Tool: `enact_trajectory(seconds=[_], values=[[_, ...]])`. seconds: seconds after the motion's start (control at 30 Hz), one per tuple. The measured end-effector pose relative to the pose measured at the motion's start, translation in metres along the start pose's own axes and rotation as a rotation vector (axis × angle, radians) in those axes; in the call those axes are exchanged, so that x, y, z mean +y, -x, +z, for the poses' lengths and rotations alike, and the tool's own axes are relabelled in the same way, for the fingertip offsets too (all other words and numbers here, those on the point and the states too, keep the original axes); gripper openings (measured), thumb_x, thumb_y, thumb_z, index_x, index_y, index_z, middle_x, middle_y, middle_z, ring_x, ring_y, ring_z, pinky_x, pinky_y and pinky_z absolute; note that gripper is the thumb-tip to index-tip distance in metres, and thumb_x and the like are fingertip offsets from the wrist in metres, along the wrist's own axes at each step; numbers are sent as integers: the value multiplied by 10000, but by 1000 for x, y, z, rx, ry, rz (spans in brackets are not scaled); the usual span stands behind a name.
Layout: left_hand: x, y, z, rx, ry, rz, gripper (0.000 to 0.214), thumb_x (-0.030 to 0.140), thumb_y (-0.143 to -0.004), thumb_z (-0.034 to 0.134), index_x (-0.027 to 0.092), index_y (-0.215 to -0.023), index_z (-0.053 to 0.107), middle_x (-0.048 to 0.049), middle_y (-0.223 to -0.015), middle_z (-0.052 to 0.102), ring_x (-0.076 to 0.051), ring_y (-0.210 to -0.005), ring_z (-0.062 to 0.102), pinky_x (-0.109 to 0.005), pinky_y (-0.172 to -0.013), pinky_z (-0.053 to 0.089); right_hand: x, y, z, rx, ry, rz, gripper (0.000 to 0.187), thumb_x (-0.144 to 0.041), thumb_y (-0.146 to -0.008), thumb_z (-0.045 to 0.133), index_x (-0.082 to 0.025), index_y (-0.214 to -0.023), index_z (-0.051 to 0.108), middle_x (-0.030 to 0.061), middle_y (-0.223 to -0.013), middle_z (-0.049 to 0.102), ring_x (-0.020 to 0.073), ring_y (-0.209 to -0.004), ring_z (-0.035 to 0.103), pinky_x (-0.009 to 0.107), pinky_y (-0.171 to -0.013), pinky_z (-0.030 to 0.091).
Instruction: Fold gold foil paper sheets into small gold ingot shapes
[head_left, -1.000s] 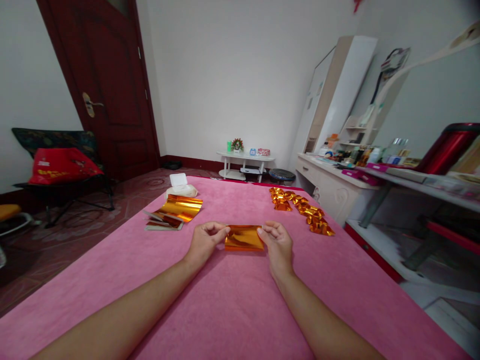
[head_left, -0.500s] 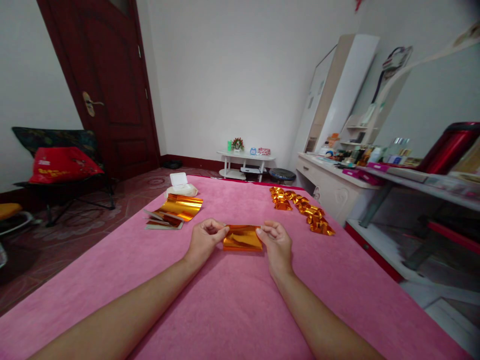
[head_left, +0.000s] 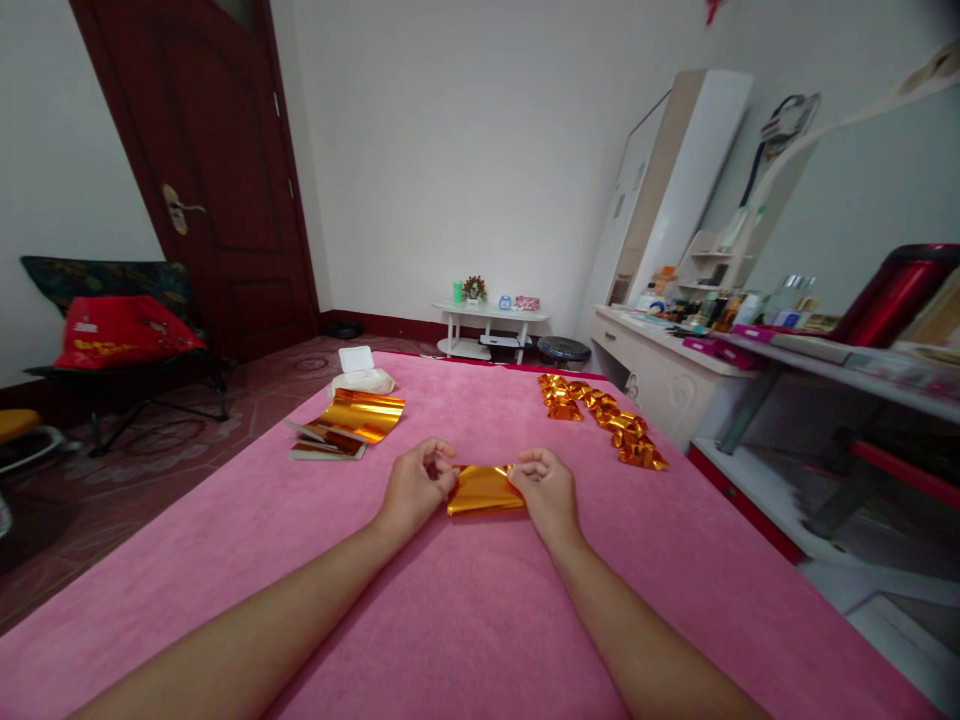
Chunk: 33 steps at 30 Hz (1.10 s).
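A shiny gold foil sheet (head_left: 481,491) lies on the pink cloth (head_left: 465,610) in front of me, folded and narrowed at its top. My left hand (head_left: 415,488) pinches its left end with closed fingers. My right hand (head_left: 546,491) pinches its right end the same way. The two hands sit close together, with the foil bunched between them.
A stack of flat gold foil sheets (head_left: 351,422) lies at the left, with a white tissue pack (head_left: 361,374) behind it. A row of folded gold pieces (head_left: 604,418) runs along the right. A dresser (head_left: 667,370) with bottles stands right; a dark red door (head_left: 210,170) is at the left.
My hands have come closer together and the foil's upper corners have been drawn inward, so the sheet looks narrower at the top than a second ago.
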<state>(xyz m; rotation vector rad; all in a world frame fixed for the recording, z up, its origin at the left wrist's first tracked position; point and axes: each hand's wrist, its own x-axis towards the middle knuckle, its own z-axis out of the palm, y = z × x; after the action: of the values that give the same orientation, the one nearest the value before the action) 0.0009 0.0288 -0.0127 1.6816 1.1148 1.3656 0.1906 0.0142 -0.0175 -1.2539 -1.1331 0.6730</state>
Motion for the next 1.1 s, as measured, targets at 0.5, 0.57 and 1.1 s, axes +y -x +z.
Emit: enact_trajectory(seconds=[0.5,0.57,1.1], values=[[15,5,5,-289,-880,310,236,116,-770,506,221,-788,717,-55,-800,661,-200,-822,572,-326,-750,370,7,-11,-9,-91,693,-27,142,-218,-645,630,-259,-779,608,-28,-680,707,157,-611,632,224,-497,350],[15,6,7,-262,-874,354,224,140,-796,511,221,-810,719,-72,-956,658,-220,-933,557,-351,-801,364,7,-11,-9,-89,682,-24,143,-222,-642,638,-259,-778,609,-28,-684,709,159,-610,634,225,-499,350],[22,1,8,-635,-626,460,318,152,-818,460,241,-1006,701,-49,-851,701,-174,-785,619,-249,-728,427,-3,-13,-11,-67,688,39,137,-236,-621,656,-271,-752,634,-28,-719,716,154,-599,622,233,-487,318]])
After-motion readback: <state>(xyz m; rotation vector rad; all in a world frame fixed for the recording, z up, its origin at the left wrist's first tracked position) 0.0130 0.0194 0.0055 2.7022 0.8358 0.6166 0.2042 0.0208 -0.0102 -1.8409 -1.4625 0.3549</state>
